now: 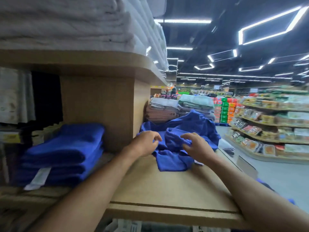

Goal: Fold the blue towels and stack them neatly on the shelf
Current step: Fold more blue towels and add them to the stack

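Note:
A crumpled heap of unfolded blue towels (pixel 187 128) lies on the wooden shelf surface (pixel 167 186) ahead of me. My left hand (pixel 144 143) hovers at the heap's left edge with fingers loosely curled, holding nothing. My right hand (pixel 195 146) hangs over the front of the heap, its fingers spread and bent, just above or brushing the cloth; no grip shows. A neat stack of folded blue towels (pixel 63 154) with a white label sits in the shelf bay at the left.
A wooden divider panel (pixel 100 111) separates the folded stack from the heap. White towels (pixel 75 22) fill the upper shelf. Grey, pink and green folded towels (pixel 177 108) stand behind the heap. An aisle and grocery shelves (pixel 270 124) lie to the right.

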